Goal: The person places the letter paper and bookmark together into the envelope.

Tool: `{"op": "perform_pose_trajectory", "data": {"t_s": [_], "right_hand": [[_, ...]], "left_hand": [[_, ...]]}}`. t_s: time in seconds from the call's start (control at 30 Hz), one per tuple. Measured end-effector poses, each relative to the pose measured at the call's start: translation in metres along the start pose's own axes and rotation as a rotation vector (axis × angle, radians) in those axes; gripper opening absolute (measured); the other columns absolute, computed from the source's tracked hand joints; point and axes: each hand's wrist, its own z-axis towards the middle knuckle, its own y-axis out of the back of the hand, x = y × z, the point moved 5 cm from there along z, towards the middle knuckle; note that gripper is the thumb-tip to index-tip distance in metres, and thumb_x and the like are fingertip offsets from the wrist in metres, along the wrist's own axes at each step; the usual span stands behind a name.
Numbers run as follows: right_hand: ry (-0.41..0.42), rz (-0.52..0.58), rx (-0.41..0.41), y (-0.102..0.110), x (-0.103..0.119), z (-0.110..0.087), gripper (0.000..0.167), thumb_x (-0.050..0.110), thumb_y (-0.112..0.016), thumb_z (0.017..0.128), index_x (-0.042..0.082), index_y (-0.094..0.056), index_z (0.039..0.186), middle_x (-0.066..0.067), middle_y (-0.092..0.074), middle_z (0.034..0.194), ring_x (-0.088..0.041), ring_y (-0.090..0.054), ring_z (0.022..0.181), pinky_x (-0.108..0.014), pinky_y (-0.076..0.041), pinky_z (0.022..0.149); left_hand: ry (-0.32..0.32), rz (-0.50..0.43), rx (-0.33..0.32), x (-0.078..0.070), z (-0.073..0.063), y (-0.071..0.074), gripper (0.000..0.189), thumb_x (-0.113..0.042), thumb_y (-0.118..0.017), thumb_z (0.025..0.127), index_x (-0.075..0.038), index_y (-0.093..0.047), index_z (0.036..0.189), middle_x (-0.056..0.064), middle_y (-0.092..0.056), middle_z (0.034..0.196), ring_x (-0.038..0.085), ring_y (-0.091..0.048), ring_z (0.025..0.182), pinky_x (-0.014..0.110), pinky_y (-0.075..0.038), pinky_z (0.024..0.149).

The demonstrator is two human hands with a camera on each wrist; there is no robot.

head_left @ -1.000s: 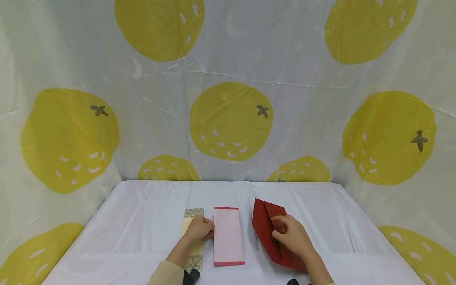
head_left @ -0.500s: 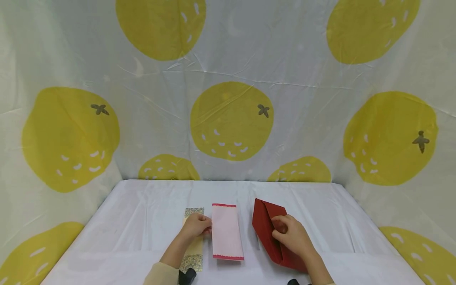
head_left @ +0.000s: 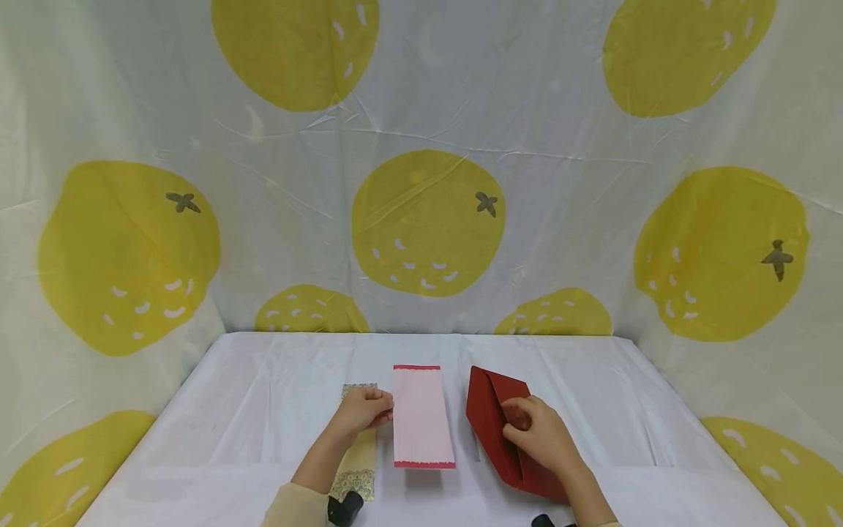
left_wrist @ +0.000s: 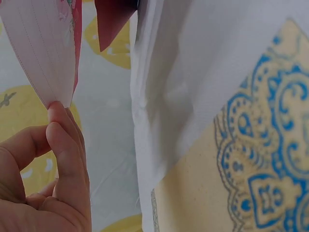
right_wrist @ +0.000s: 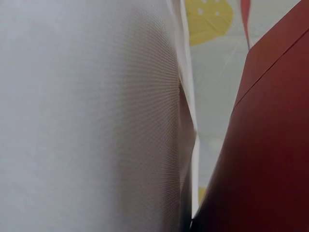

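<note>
My left hand (head_left: pixel 364 410) pinches a pink card (head_left: pixel 423 421) by its left edge and holds it above the table, its shadow falling below. Red bands run along the card's top and bottom ends. In the left wrist view, thumb and fingertips of the left hand (left_wrist: pixel 58 179) meet at the pale, lined card (left_wrist: pixel 43 53). To the right, my right hand (head_left: pixel 543 435) grips a red envelope (head_left: pixel 486 421) at its opening, thumb and forefinger curled at the slit. The tilted envelope (right_wrist: pixel 275 145) fills the right of the right wrist view, where that hand does not show.
Under my left forearm lies a long cream card (head_left: pixel 358 461) with patterned ends, partly covered by the hand; its blue ornament shows close up in the left wrist view. A white cloth (head_left: pixel 263 410) covers the table. A fruit-print curtain (head_left: pixel 428 219) hangs behind and at both sides.
The left hand has raised the pink card off the tabletop and slightly away from me; a shadow now shows beneath it. The right hand and red envelope have stayed in place.
</note>
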Motion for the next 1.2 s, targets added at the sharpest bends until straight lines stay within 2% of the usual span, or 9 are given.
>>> {"op": "perform_pose_trajectory", "data": {"t_s": [0.23,0.8,1.2], "right_hand": [[-0.002,-0.007,0.0,0.0,0.0,0.0,0.029,0.009,-0.074,0.077,0.014,-0.071,0.105,0.003,-0.06,0.091,-0.008,-0.058,0.078,-0.028,-0.051,0.07],[0.007,-0.01,-0.006,-0.002,-0.002,0.0,0.029,0.009,-0.073,0.076,0.014,-0.071,0.104,0.004,-0.06,0.092,-0.007,-0.059,0.078,-0.028,-0.052,0.071],[0.015,-0.046,-0.012,-0.001,0.0,0.0,0.028,0.011,-0.074,0.077,0.015,-0.071,0.104,0.004,-0.061,0.093,-0.008,-0.058,0.079,-0.031,-0.051,0.072]], "left_hand": [[0.01,-0.023,0.01,-0.009,0.003,-0.009,0.02,-0.006,-0.062,0.093,0.012,-0.065,0.102,0.007,-0.066,0.079,0.009,-0.064,0.068,0.021,-0.056,0.066],[-0.008,-0.068,0.08,-0.021,0.012,-0.053,0.017,-0.002,-0.064,0.09,0.013,-0.066,0.098,0.005,-0.065,0.072,0.007,-0.062,0.062,0.019,-0.055,0.062],[0.002,-0.042,0.061,-0.023,0.016,-0.069,0.014,-0.001,-0.064,0.089,0.011,-0.068,0.094,0.005,-0.065,0.069,0.008,-0.06,0.061,0.02,-0.055,0.061]]}}
